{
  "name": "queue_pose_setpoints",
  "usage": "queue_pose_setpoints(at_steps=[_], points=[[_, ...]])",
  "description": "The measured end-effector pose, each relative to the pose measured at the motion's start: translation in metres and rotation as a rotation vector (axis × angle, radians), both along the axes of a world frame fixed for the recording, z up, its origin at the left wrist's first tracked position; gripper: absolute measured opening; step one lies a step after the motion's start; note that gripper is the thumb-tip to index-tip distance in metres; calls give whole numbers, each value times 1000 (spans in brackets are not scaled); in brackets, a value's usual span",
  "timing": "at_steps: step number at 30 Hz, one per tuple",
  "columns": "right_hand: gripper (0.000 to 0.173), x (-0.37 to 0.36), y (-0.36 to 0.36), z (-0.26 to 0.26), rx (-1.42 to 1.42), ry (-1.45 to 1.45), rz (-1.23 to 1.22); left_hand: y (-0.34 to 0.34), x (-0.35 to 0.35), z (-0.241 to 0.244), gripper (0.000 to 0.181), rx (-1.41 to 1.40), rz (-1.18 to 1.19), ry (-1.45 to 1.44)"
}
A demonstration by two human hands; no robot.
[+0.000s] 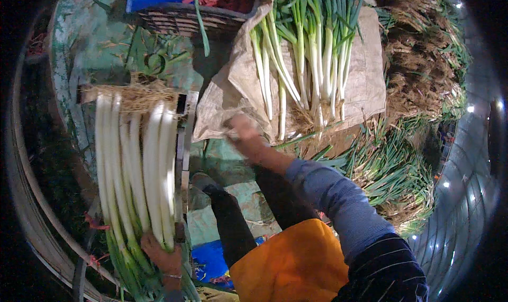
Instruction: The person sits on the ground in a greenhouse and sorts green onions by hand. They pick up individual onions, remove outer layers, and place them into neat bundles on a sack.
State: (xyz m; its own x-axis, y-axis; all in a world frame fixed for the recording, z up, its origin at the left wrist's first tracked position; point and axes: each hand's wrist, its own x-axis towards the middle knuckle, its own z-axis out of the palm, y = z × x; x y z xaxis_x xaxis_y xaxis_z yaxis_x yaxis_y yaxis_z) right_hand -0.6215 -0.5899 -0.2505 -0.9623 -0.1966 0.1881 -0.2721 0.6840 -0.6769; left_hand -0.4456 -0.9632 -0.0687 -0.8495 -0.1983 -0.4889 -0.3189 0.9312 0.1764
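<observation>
A row of long green onions (137, 163) lies in a metal-sided rack (184, 163), roots at the far end and leaves toward me. My left hand (162, 252) grips some of the stalks where white turns to green. My right hand (244, 129) is blurred by motion over the near edge of a beige woven sack cloth (222, 99); its fingers cannot be made out. Beyond it, to the right, more loose green onions (313, 64) lie spread on the cloth, with roots toward me.
Stacked onion bundles with brown roots (416, 64) line the right side, with a leafy heap (385, 171) nearer me. A plastic crate (190, 20) holding blue and red material stands at the back. A roll of tape (154, 63) lies among leaf scraps on the green sheet (111, 48).
</observation>
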Motion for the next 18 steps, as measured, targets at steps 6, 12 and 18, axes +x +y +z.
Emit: queue_pose_setpoints(at_steps=[6,12,18], points=[[68,24,233,-135,701,-570,-416,0,10,-17,83,278,245,125],[75,-18,261,-150,705,-763,-425,-26,36,-14,86,148,134,113],[50,2,222,-185,386,-661,-441,-28,40,-11,82,13,141,50]])
